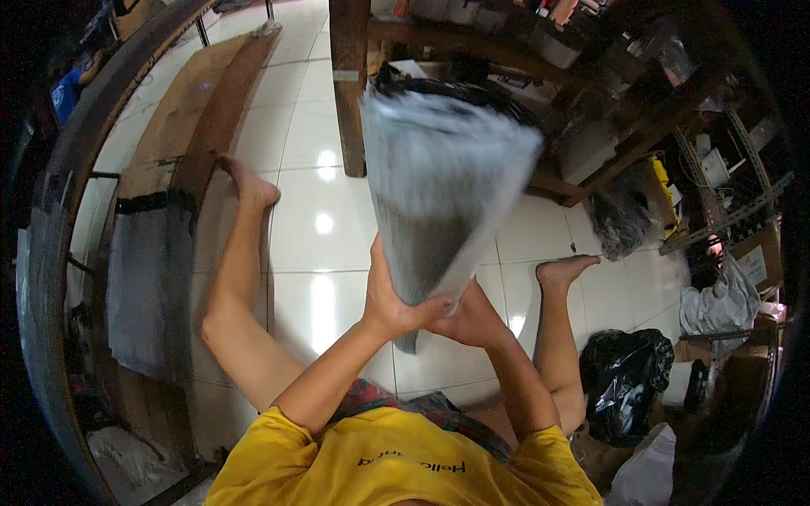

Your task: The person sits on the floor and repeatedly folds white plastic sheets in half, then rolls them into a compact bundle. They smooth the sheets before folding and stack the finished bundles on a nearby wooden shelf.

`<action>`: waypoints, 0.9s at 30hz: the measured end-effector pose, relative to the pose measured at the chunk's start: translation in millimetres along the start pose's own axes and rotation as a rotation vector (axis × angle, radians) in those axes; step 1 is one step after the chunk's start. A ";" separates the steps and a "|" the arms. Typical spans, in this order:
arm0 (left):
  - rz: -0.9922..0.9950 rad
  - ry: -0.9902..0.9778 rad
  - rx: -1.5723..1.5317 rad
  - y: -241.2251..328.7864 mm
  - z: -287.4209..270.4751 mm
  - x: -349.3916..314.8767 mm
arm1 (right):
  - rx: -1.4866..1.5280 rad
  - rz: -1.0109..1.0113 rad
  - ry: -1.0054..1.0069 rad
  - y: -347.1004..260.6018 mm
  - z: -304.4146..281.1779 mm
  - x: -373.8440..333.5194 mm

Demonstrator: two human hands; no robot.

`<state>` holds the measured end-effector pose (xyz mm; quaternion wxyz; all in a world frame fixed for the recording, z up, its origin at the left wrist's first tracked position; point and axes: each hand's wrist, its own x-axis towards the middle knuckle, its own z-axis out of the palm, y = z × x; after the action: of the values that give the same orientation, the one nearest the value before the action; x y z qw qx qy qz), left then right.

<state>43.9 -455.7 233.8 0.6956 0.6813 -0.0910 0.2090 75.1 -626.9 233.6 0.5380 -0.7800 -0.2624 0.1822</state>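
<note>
A clear plastic bag (447, 169), wide at the top and narrow at the bottom, stands up in front of me. Something dark grey shows through its lower part; I cannot make out its kind. My left hand (392, 295) is closed round the bag's narrow lower end, thumb across the front. Close against it, my right hand (467, 316) grips the same end from the right, its fingers partly hidden behind the plastic. The bag's upper part is blurred by motion. A small dark tip sticks out below my hands.
White floor tiles (325, 244) lie between my bare legs. A long wooden bench (190, 110) runs along the left. Wooden shelving (348, 93) rises ahead, behind the bag. To the right are a black plastic bag (626, 384), a white bag (717, 304) and metal racks (730, 223).
</note>
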 end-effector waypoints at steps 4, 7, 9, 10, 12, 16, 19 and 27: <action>-0.044 -0.319 0.482 -62.2 -20.7 -20.9 | -0.035 0.013 -0.143 -23.9 -15.3 -13.1; -0.076 -0.343 0.398 -102.5 -20.2 -42.7 | -0.115 0.057 -0.049 -1.0 -2.0 -15.0; -0.068 -0.327 0.292 -123.5 -19.0 -57.7 | -0.179 0.048 0.071 8.0 7.4 -13.5; -0.058 -0.308 0.253 -145.0 -18.7 -65.3 | -0.082 0.027 0.120 7.8 11.0 -13.5; -0.049 -0.345 0.282 -153.5 -21.6 -62.1 | 0.112 -0.026 0.215 10.4 17.1 -12.6; -0.123 -0.390 0.350 -165.2 -28.9 -57.3 | -0.156 -0.064 0.221 35.1 21.9 -1.0; -0.244 -0.332 0.308 -175.3 -21.7 -60.4 | -0.563 0.078 0.185 27.0 17.7 7.2; -0.091 -0.263 0.307 -129.7 -11.4 -38.0 | -0.352 0.240 0.096 -45.6 -10.5 3.2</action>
<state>61.8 -448.7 99.6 0.5742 0.8043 -0.1173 0.0982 73.9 -619.9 279.9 0.3797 -0.8955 -0.1694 0.1588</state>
